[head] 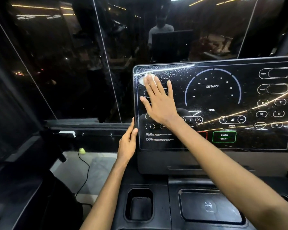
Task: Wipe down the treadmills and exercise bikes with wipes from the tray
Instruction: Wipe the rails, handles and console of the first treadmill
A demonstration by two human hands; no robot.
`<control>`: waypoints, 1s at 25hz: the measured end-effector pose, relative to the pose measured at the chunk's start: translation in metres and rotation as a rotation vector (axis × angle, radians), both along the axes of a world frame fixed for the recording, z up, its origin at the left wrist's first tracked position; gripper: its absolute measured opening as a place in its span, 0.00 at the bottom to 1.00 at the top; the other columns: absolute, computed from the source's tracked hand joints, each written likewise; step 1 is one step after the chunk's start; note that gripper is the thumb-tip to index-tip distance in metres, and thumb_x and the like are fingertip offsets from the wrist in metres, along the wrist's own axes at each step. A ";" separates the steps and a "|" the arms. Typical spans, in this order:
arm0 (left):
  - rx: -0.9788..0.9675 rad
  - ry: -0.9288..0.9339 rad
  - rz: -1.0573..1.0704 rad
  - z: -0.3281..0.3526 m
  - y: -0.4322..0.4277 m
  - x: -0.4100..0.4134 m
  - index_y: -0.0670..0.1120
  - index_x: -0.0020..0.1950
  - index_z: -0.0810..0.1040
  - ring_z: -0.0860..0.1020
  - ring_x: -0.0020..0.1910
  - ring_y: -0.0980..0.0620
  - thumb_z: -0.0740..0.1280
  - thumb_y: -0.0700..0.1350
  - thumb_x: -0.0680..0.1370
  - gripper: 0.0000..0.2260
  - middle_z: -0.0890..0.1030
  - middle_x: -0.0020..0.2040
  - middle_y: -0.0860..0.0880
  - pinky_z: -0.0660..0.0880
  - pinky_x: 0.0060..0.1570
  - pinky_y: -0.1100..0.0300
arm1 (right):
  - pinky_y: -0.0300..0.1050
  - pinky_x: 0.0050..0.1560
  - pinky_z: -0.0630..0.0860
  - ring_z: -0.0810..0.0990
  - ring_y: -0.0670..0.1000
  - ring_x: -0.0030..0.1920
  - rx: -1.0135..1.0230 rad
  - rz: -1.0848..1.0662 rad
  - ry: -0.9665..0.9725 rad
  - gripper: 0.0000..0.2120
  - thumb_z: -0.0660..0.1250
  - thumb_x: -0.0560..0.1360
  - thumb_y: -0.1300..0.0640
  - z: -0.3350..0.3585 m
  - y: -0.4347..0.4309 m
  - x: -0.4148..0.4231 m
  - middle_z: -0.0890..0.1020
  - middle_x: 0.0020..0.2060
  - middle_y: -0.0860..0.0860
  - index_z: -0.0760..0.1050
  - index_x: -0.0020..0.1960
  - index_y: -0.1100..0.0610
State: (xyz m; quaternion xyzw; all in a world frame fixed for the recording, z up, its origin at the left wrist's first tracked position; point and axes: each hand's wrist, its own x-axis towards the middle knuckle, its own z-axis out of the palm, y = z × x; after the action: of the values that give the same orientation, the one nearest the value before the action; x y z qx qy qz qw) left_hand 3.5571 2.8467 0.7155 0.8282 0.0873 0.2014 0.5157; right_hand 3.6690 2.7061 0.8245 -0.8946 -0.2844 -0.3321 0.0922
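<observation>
A treadmill's glossy black console screen (pixel 213 100) fills the right half of the view, wet with droplets and streaks. My right hand (pixel 158 98) lies flat with fingers spread near the screen's upper left corner and presses a white wipe (pixel 144 80) against the glass; only a bit of the wipe shows beyond my fingertips. My left hand (pixel 127 143) holds the screen's left edge, with the thumb on the front and the fingers behind the edge.
Below the screen the console has a cup holder (pixel 139 205) and a wireless charging pad (pixel 209 206). Dark window glass (pixel 65 55) stands behind. A black cable (pixel 83 171) and a small yellow-green ball (pixel 82 150) lie on the floor at left.
</observation>
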 end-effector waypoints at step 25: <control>-0.062 -0.046 0.009 -0.023 -0.008 0.000 0.62 0.79 0.61 0.64 0.74 0.64 0.57 0.53 0.86 0.21 0.67 0.75 0.64 0.60 0.65 0.80 | 0.61 0.79 0.47 0.45 0.48 0.81 -0.305 0.043 0.229 0.33 0.49 0.83 0.39 -0.170 -0.108 -0.101 0.47 0.81 0.47 0.48 0.82 0.54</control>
State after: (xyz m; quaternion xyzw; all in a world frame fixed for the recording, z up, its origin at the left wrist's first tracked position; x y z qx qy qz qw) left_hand 3.5569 2.8392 0.6922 0.8065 0.0855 0.2201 0.5421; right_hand 3.5679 2.5978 0.6544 -0.9240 -0.3379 -0.1792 -0.0055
